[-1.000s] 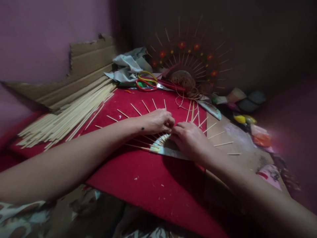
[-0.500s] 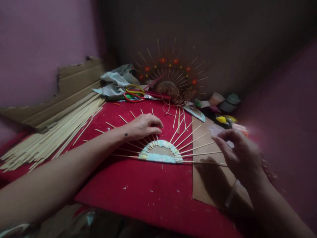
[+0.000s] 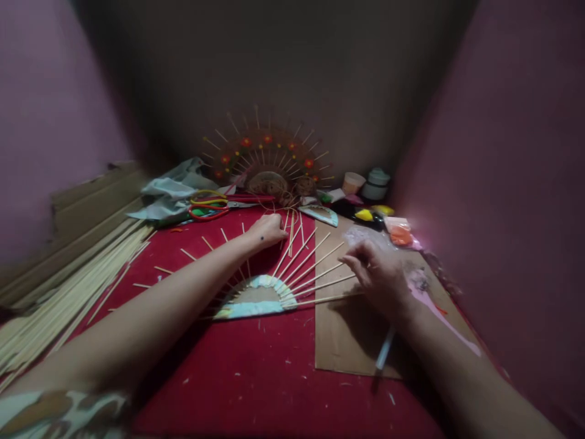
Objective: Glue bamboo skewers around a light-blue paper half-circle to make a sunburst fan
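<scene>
While the half-disc fan base lies flat on the red cloth with sticks fanning out from it, left hand rests palm down, fingers loosely curled, on the far sticks. Right hand sits at the right-side stick tips over the cardboard sheet; can't tell if it's pinching one. Hands well apart; scissors beyond, spare stick pile left.

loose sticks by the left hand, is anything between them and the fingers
Nothing visible. The left hand lies flat on the red cloth with its fingertips right at the loose sticks, no object between them. The scissors lie off to the left, clear of the reach.
</scene>
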Demonstrator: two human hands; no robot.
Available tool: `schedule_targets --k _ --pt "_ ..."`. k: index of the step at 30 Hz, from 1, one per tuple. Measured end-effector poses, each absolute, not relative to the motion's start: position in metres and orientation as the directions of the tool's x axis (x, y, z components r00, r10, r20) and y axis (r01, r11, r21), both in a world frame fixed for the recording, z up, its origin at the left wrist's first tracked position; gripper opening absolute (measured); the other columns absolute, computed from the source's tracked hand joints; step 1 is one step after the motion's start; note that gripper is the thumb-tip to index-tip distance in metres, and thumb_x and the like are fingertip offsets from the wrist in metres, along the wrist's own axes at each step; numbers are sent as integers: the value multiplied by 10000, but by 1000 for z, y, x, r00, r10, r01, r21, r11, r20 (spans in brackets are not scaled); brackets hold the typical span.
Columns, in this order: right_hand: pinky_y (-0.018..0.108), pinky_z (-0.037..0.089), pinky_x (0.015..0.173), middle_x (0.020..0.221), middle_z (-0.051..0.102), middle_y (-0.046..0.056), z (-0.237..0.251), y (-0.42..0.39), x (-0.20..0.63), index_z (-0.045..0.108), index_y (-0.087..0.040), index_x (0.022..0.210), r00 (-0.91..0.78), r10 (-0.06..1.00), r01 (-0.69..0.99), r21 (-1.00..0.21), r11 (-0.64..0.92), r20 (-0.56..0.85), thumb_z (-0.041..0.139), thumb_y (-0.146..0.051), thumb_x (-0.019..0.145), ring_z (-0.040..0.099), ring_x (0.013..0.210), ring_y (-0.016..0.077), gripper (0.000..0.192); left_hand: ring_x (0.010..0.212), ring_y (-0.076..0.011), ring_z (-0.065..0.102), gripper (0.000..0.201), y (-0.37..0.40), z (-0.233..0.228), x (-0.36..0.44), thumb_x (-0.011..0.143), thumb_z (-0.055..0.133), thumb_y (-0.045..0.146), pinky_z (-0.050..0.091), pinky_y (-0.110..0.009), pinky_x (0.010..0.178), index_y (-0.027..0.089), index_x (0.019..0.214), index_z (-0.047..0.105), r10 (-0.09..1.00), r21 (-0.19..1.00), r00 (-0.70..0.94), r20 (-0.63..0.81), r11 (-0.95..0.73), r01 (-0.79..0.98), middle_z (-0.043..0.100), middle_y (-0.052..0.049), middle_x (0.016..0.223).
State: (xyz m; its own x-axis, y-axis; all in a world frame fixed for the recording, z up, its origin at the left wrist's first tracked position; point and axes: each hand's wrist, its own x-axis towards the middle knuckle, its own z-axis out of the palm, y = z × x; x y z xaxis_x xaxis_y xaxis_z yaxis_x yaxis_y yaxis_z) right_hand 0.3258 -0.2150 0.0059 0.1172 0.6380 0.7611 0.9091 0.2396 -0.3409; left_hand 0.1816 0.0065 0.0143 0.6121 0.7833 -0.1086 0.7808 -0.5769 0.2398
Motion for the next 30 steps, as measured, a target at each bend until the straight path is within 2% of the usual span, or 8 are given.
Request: schedule_targets --k 3,10,12,14,16,20,25,30 --pt "245 414 526 594 587 -17 7 -215 327 538 -217 727 205 634 881 -422 212 746 581 -233 892 519 515 117 172 1087 -239 622 376 11 13 195 909 644 350 550 -417 876 184 1240 579 804 199 566 -180 -534 822 605 -86 1237" --pt "262 405 554 606 581 -16 5 -213 329 529 -222 702 224 663 825 -501 261 714 594 -252 871 496 526 117 183 1003 -228 648 343 11 38 193 897 657 333 561 -379 821 142 1178 613 819 209 470 -329 -423 882 637 -94 1153" --pt "271 404 569 613 582 -12 6 -212 330 511 -226 694 252 661 809 -529 256 707 594 -265 869 508 548 126 198 714 -181 654 207 7 46 178 834 688 241 535 -294 623 91 977 671 805 273 485 -341 -409 871 678 -71 836" --pt "284 404 585 634 590 -2 8 -212 331 503 -228 697 284 656 798 -552 243 699 595 -278 864 521 580 139 198 434 -135 515 108 -3 53 156 689 678 118 375 -232 414 124 797 681 787 367 517 -336 -396 842 528 14 483" --pt "292 402 596 659 596 6 9 -213 331 505 -227 710 302 654 788 -567 238 694 593 -287 862 526 605 148 185 354 -115 419 222 -15 58 128 628 612 119 291 -217 360 178 827 690 766 461 550 -333 -376 804 428 60 405" --pt "292 372 598 632 535 -7 12 -213 330 465 -238 689 310 642 798 -559 226 701 531 -318 897 480 600 142 232 356 -104 433 431 -33 62 73 515 684 188 267 -200 326 221 942 720 690 747 618 -377 -168 643 524 40 500" --pt "297 305 561 547 391 -30 11 -214 329 337 -252 598 256 633 839 -493 229 730 442 -384 953 377 540 136 392 400 -84 479 385 -31 60 50 529 798 187 357 -185 362 226 909 743 767 940 635 -98 -137 311 590 5 583" --pt "303 333 574 567 419 -26 10 -216 329 408 -248 641 286 618 839 -503 207 732 461 -360 944 413 557 147 327 469 -83 537 172 -32 43 66 569 764 208 415 -186 441 160 697 660 819 976 566 96 -189 107 595 0 588"
